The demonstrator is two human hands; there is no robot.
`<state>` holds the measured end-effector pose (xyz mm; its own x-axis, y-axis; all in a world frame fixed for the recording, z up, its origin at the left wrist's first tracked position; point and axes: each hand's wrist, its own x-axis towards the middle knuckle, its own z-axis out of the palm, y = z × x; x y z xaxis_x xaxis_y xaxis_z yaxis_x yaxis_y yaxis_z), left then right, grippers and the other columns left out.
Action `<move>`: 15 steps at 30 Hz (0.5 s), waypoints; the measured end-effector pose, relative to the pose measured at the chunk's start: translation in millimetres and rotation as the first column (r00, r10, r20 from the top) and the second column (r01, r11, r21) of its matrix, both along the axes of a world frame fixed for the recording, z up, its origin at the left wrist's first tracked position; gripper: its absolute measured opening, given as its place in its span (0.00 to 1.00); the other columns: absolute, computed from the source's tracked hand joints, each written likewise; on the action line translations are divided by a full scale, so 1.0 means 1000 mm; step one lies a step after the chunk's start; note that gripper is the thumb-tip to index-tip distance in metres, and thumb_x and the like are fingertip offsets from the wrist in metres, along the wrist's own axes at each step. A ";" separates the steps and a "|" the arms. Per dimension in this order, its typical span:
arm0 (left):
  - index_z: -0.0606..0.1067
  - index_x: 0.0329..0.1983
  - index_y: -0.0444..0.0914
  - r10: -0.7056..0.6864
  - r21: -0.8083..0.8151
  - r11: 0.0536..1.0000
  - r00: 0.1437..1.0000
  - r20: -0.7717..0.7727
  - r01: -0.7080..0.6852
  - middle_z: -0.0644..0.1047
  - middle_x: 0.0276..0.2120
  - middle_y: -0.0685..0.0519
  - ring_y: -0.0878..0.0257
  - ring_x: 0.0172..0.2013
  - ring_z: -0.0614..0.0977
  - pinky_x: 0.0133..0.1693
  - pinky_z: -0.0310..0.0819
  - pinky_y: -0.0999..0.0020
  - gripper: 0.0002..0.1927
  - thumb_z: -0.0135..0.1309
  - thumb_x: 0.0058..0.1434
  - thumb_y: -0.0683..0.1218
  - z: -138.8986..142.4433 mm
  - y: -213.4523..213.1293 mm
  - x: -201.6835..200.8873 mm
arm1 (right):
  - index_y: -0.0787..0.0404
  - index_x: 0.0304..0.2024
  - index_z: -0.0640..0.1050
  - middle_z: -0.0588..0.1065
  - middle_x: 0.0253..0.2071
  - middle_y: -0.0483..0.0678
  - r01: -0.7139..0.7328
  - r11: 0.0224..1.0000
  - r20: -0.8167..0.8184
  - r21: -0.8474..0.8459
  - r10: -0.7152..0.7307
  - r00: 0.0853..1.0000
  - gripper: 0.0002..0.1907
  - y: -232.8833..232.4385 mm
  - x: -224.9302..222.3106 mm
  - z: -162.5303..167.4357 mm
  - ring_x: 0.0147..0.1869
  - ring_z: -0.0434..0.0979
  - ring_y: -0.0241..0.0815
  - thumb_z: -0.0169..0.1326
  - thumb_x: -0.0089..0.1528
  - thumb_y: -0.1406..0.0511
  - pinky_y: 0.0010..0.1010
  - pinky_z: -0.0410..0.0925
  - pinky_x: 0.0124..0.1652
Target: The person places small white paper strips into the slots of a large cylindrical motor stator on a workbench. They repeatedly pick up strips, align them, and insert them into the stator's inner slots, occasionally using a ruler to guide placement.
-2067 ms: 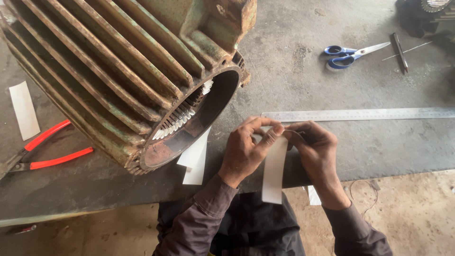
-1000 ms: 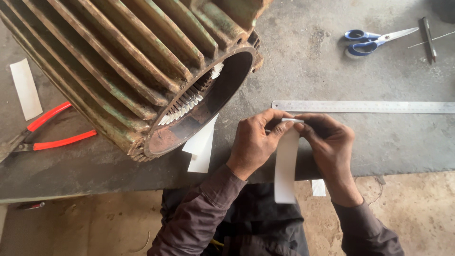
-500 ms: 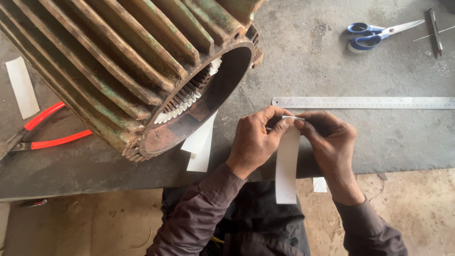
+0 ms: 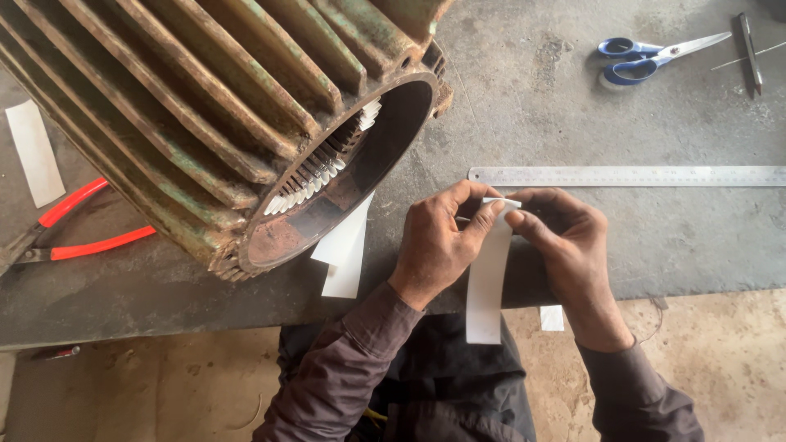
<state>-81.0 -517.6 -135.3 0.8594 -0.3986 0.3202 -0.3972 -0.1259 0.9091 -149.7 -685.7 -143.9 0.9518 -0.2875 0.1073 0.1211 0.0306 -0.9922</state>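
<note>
My left hand (image 4: pixel 438 241) and my right hand (image 4: pixel 565 237) pinch the top end of a white paper strip (image 4: pixel 487 282) between thumbs and forefingers. The strip hangs down past the table's front edge, and its top end is bent over. Left of my hands lies a large rusty green finned motor housing (image 4: pixel 205 106) on its side, its open end facing me. White paper liners (image 4: pixel 315 176) sit in its inner slots. Two more white strips (image 4: pixel 348 250) lie on the table under its rim.
A steel ruler (image 4: pixel 630 175) lies across the grey table (image 4: pixel 696 237) beyond my hands. Blue-handled scissors (image 4: pixel 647 57) and a thin dark tool (image 4: pixel 749 49) are at the far right. Red-handled pliers (image 4: pixel 74 229) and a white strip (image 4: pixel 34 151) lie at the left.
My hands have stayed at the strip's top end, working the fold there. The view has shifted slightly, so the motor and scissors sit further right and higher in the frame.
</note>
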 end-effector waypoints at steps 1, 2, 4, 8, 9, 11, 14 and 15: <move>0.81 0.42 0.37 0.004 0.009 1.000 1.000 0.010 -0.004 0.81 0.25 0.55 0.75 0.17 0.72 0.17 0.63 0.75 0.10 0.59 0.67 0.49 0.000 0.000 0.000 | 0.67 0.46 0.81 0.82 0.41 0.49 0.009 1.000 -0.006 -0.018 -0.009 1.000 0.11 0.000 0.000 0.000 0.44 0.82 0.34 0.63 0.63 0.68 0.25 0.76 0.45; 0.81 0.42 0.37 0.008 0.019 1.000 1.000 0.019 -0.009 0.81 0.25 0.55 0.74 0.16 0.71 0.17 0.61 0.75 0.10 0.59 0.67 0.49 0.000 0.000 0.000 | 0.67 0.46 0.81 0.82 0.40 0.50 0.017 0.999 -0.012 -0.036 -0.017 1.000 0.10 -0.001 0.001 -0.001 0.43 0.82 0.35 0.62 0.63 0.68 0.25 0.76 0.44; 0.81 0.41 0.37 -0.001 0.028 1.000 1.000 -0.004 0.001 0.80 0.23 0.55 0.75 0.16 0.72 0.16 0.62 0.75 0.10 0.58 0.67 0.50 0.001 0.000 0.000 | 0.67 0.45 0.82 0.82 0.40 0.50 0.031 0.997 -0.006 -0.072 -0.032 0.999 0.09 -0.001 0.002 -0.001 0.43 0.83 0.35 0.62 0.64 0.68 0.26 0.76 0.44; 0.81 0.42 0.37 -0.008 0.035 0.999 1.000 -0.023 0.008 0.80 0.22 0.55 0.75 0.16 0.73 0.16 0.62 0.75 0.11 0.58 0.68 0.50 0.001 -0.001 0.000 | 0.67 0.45 0.82 0.82 0.39 0.50 0.072 0.987 0.013 -0.142 -0.071 0.997 0.08 0.001 0.002 -0.003 0.43 0.83 0.36 0.62 0.64 0.68 0.26 0.76 0.43; 0.81 0.42 0.37 -0.009 0.028 1.000 1.000 -0.017 0.009 0.81 0.23 0.54 0.75 0.16 0.74 0.16 0.63 0.75 0.11 0.58 0.68 0.50 0.001 -0.001 -0.001 | 0.67 0.45 0.82 0.82 0.39 0.50 0.084 0.984 0.011 -0.158 -0.083 0.996 0.08 0.001 0.002 -0.003 0.43 0.83 0.35 0.61 0.64 0.69 0.26 0.76 0.43; 0.81 0.42 0.37 -0.013 0.015 1.000 1.000 -0.002 0.013 0.81 0.24 0.54 0.75 0.17 0.75 0.17 0.64 0.75 0.11 0.58 0.68 0.50 0.001 -0.002 -0.001 | 0.67 0.45 0.82 0.82 0.39 0.49 0.085 0.981 0.028 -0.174 -0.081 0.996 0.08 0.001 0.001 -0.003 0.43 0.82 0.35 0.62 0.64 0.69 0.25 0.76 0.44; 0.81 0.43 0.37 -0.026 0.024 0.999 0.998 -0.050 0.027 0.82 0.25 0.53 0.73 0.19 0.78 0.19 0.69 0.76 0.11 0.57 0.68 0.50 0.002 -0.002 -0.002 | 0.67 0.44 0.82 0.82 0.39 0.49 0.111 0.969 0.039 -0.220 -0.105 0.994 0.08 0.000 0.000 -0.003 0.43 0.82 0.34 0.62 0.65 0.69 0.24 0.74 0.44; 0.81 0.43 0.36 -0.036 -0.007 0.999 0.997 -0.070 0.035 0.82 0.26 0.53 0.73 0.22 0.80 0.21 0.72 0.76 0.11 0.58 0.68 0.50 0.002 -0.002 -0.002 | 0.67 0.44 0.82 0.82 0.39 0.49 0.123 0.963 0.041 -0.240 -0.116 0.992 0.07 0.000 0.000 -0.003 0.43 0.81 0.34 0.62 0.65 0.69 0.23 0.74 0.44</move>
